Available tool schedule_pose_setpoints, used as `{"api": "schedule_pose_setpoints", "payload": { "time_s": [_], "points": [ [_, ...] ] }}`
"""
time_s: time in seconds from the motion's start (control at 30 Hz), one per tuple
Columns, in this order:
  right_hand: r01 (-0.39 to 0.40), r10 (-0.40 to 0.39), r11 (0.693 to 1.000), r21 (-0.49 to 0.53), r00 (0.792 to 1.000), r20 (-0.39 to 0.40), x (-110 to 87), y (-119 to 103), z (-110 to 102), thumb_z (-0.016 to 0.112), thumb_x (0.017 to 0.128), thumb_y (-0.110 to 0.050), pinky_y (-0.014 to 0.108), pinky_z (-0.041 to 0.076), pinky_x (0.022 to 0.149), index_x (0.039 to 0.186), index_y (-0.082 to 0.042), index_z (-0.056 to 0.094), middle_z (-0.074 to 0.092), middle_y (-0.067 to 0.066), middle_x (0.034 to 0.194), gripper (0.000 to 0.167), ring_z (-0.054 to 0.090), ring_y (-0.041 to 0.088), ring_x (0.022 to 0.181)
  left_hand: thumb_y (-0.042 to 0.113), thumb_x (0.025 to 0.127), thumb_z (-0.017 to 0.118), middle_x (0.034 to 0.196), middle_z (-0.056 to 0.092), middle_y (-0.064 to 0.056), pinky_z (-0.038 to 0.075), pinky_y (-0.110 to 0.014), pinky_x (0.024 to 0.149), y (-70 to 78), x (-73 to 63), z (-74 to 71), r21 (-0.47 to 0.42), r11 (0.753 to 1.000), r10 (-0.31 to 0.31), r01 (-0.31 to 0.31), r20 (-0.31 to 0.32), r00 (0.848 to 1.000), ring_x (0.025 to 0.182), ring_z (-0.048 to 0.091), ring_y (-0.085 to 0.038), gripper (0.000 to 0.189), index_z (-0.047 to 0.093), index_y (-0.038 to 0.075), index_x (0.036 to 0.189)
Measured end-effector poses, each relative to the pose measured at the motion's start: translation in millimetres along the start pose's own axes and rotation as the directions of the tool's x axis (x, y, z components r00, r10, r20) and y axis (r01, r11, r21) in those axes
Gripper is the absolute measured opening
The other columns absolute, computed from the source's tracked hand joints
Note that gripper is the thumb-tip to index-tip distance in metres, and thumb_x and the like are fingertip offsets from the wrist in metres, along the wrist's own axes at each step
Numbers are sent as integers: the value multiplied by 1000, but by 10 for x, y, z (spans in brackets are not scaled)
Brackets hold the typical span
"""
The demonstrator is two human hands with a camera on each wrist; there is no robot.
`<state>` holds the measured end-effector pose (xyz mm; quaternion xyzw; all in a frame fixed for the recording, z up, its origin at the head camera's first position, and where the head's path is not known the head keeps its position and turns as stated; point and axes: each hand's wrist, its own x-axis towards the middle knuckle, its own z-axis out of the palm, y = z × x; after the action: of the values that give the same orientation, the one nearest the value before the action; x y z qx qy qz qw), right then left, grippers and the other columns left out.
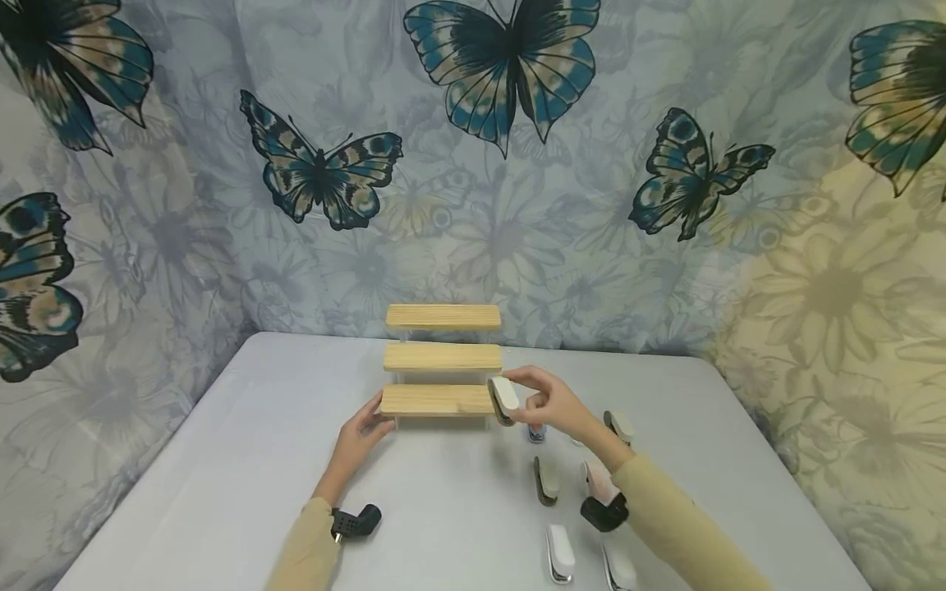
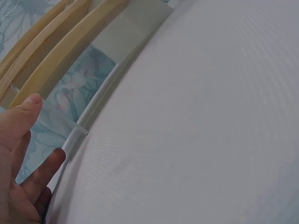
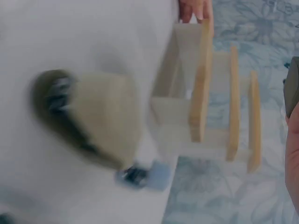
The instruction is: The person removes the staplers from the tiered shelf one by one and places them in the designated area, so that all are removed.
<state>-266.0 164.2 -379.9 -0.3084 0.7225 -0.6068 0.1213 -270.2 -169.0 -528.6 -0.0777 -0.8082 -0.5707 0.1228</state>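
A three-tier wooden display shelf (image 1: 436, 400) with clear supports stands at the back of the table. My left hand (image 1: 360, 439) is at the left end of its lowest board; in the left wrist view the thumb (image 2: 29, 109) lies against the board's end and the other fingers are loosely spread. My right hand (image 1: 557, 404) pinches a white stapler with a grey-brown base (image 1: 504, 400), tilted beside the right end of the lowest board. In the right wrist view only part of the right hand (image 3: 293, 158) and the stapler's dark base (image 3: 292, 86) show, at the edge.
Several staplers lie on the white table (image 1: 222, 468) at right: a beige one (image 1: 547, 478), a pink one (image 1: 600, 483) partly behind the wrist camera, white ones (image 1: 560, 554) nearer, another (image 1: 619, 425) beyond the forearm. A small blue item (image 1: 536, 433) sits below the right hand. Butterfly-patterned cloth hangs behind.
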Motion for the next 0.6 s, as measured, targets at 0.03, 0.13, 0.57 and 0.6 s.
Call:
{"api": "schedule_pose_setpoints", "payload": {
  "time_s": [0.03, 0.13, 0.57, 0.6],
  "points": [
    [25, -25, 1000, 3, 1000, 5, -126, 38, -38, 63, 79, 8, 31, 45, 39, 127, 8, 39, 59, 24, 84, 53, 42, 12, 41, 27, 81, 68, 136, 39, -8, 37, -47, 95, 3, 9, -2, -5, 1000, 1, -1, 3, 1000, 106, 52, -28, 63, 40, 10, 135],
    [94, -94, 996, 1, 995, 24, -511, 166, -129, 62, 79, 10, 37, 41, 33, 128, 8, 38, 53, 8, 60, 55, 39, 16, 39, 28, 81, 67, 137, 38, -7, 37, -46, 95, 4, 6, 1, -12, 1000, -5, 5, 22, 1000, 107, 52, -28, 63, 39, 11, 135],
    [46, -52, 975, 218, 998, 20, -1846, 250, -171, 50, 78, 23, 40, 29, 28, 132, 8, 31, 62, -4, 94, 59, 28, 29, 38, 26, 82, 67, 138, 37, -8, 39, -47, 93, 11, -94, -7, -20, 999, -38, 38, 38, 999, 108, 50, -29, 63, 38, 12, 136],
    [20, -29, 968, 250, 999, 32, -1942, 266, -207, 48, 79, 22, 42, 27, 29, 133, 5, 32, 59, -5, 108, 59, 27, 30, 39, 27, 82, 67, 138, 36, -8, 38, -47, 94, 14, -90, -11, -18, 999, -38, 39, 41, 998, 109, 50, -29, 63, 38, 12, 136]
  ]
}}
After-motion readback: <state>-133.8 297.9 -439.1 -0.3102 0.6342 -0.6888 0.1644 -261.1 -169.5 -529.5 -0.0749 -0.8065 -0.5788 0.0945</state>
